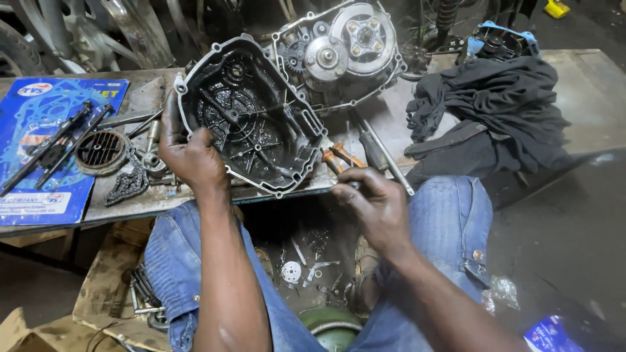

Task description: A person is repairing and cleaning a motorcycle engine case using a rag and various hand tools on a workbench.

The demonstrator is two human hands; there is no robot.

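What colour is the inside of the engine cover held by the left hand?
Oily black inside the engine cover, with a bare silver-grey rim; seen in the head view.

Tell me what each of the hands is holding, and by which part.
Left hand grips the black engine cover by its left rim. Right hand pinches a thin tool near its lower end.

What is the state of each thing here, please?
engine cover: off the engine, tilted, oily inside showing
left hand: gripping the cover's edge
right hand: closed on a thin tool
engine case: open, gears exposed
dark cloth: crumpled
chain: lying loose
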